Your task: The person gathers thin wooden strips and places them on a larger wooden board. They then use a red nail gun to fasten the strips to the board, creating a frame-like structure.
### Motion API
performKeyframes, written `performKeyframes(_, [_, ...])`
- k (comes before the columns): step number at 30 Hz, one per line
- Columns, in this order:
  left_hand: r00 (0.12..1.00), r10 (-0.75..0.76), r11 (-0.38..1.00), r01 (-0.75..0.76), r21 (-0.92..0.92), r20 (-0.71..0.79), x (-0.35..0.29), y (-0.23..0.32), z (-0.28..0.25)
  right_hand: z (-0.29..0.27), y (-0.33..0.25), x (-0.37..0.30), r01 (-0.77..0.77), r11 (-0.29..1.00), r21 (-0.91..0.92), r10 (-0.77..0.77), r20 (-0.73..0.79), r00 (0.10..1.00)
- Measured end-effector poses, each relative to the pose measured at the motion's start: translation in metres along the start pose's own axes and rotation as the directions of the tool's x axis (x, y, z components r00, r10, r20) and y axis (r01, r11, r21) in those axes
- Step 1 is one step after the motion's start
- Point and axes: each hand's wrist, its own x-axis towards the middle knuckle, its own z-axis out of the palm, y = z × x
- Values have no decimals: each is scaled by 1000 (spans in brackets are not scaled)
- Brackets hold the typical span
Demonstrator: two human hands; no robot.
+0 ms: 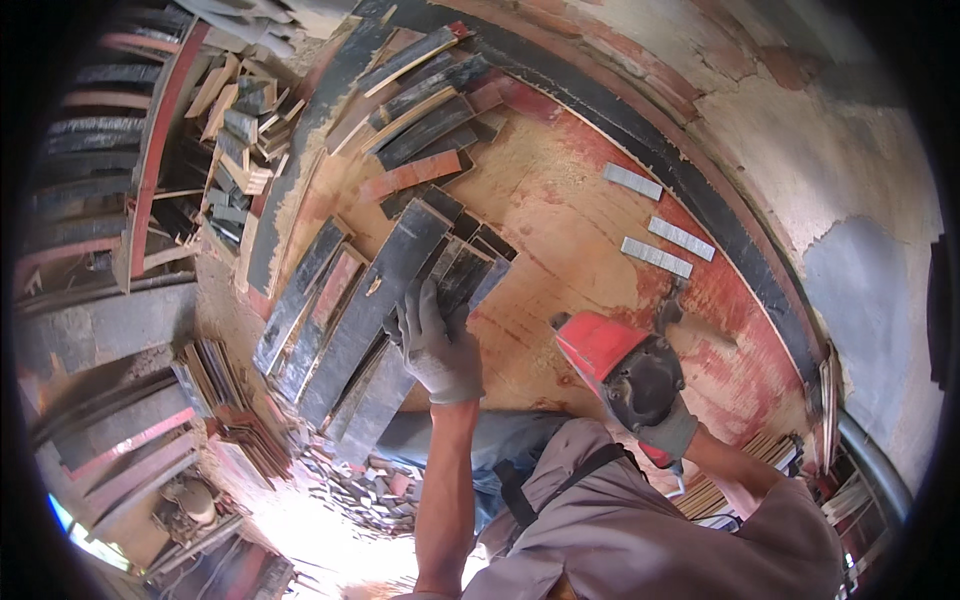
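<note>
My left hand [440, 355], in a grey glove, lies with its fingers stretched out over long dark wooden boards [385, 290] on the worktable. Shorter dark pieces of wood [462, 268] sit at the boards' far end, just beyond my fingertips. My right hand [672, 432], also gloved, is closed round the handle of a red and black nail gun [610, 350]. The tool is to the right of the boards and apart from them; its body hides most of my right fingers. Three silver strips of staples or nails [656, 257] lie beyond the gun.
The worktable [540, 200] has a worn tan and red top with a dark raised edge. More wood strips [425, 110] are stacked at its far side. Offcuts [240, 140] are heaped at the left, and stacked boards [225, 405] stand lower left. A wall [860, 200] rises at the right.
</note>
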Motion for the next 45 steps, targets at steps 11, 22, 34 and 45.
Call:
performKeyframes(11, [998, -65, 998, 65, -14, 8, -10, -16, 10, -100, -128, 91, 89, 967, -239, 27, 444, 895])
performKeyframes(22, [992, -127, 992, 128, -19, 18, -13, -9, 8, -102, -162, 91, -13, 949, 315, -54, 204, 977])
performKeyframes(34, [979, -150, 949, 104, -297, -138, -61, -80, -33, -82, -187, 101, 397, 909, -127, -361, 235, 902])
performKeyframes(45, [973, -130, 945, 63, -322, -193, -68, -90, -25, -48, -234, 107, 424, 873, -242, -352, 290, 890])
